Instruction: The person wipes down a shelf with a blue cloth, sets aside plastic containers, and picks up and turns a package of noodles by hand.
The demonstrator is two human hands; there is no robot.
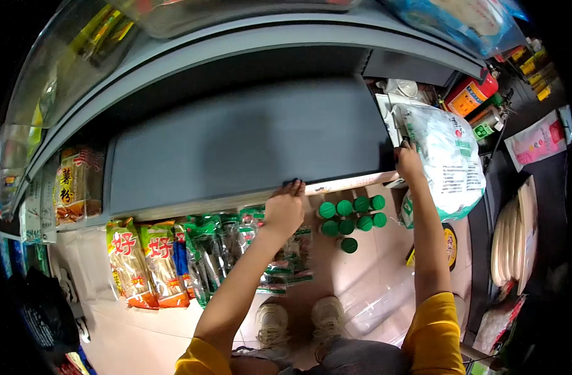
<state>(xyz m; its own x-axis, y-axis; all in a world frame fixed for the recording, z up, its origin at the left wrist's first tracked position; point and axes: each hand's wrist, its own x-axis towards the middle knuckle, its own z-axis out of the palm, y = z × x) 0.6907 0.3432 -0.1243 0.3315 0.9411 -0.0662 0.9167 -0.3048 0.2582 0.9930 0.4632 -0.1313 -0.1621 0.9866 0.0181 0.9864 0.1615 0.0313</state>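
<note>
A grey metal shelf board (236, 134) spans the middle of the view, with a pale price-strip edge (354, 182) along its front. My left hand (285, 211) is closed over this front edge near the middle, fingertips resting on the top. At the board's right front corner, my right hand (409, 163) is closed around the edge, right beside a large white and green plastic bag (448, 159). The undersides of both grips are hidden. Below the edge, between my arms, several green-capped bottles (346, 226) stand on the floor.
Packs of dried noodles or sticks (161, 259) and clear green-topped packets (214, 244) lie on the floor at left. A brown-labelled pack (76, 187) stands left of the board. A red fire extinguisher (472, 94) is at the back right. An upper shelf edge (261, 31) overhangs.
</note>
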